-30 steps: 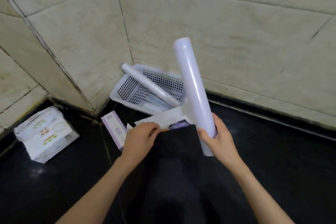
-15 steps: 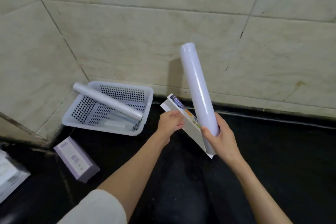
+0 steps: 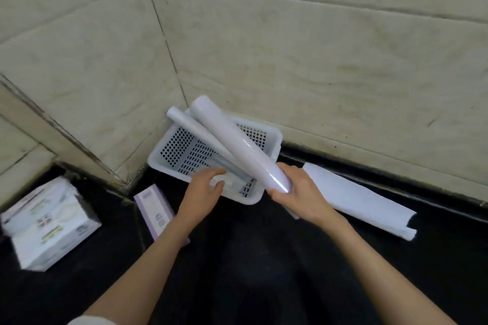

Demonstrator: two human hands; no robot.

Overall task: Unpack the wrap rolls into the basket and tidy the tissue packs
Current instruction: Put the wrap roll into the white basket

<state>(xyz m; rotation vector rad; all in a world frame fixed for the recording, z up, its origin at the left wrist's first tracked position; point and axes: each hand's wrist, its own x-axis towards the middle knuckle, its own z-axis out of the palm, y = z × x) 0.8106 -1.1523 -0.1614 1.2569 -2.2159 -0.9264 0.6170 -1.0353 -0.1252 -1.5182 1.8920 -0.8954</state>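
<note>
My right hand grips the near end of a white wrap roll, which slants up and left over the white perforated basket. A thinner wrap roll lies slanted in the basket, its far end resting on the back rim. My left hand hovers over the basket's near rim with fingers apart, holding nothing. An empty white roll box lies on the dark floor to the right of the basket. A tissue pack sits at far left.
A purple-and-white box lies on the floor beside my left forearm. Tiled walls meet in a corner right behind the basket. Black floor spreads in front and to the right.
My left hand has let go of the roll box, which now lies on the floor at right. The right hand has tipped its roll down over the basket. The view swung back left.
</note>
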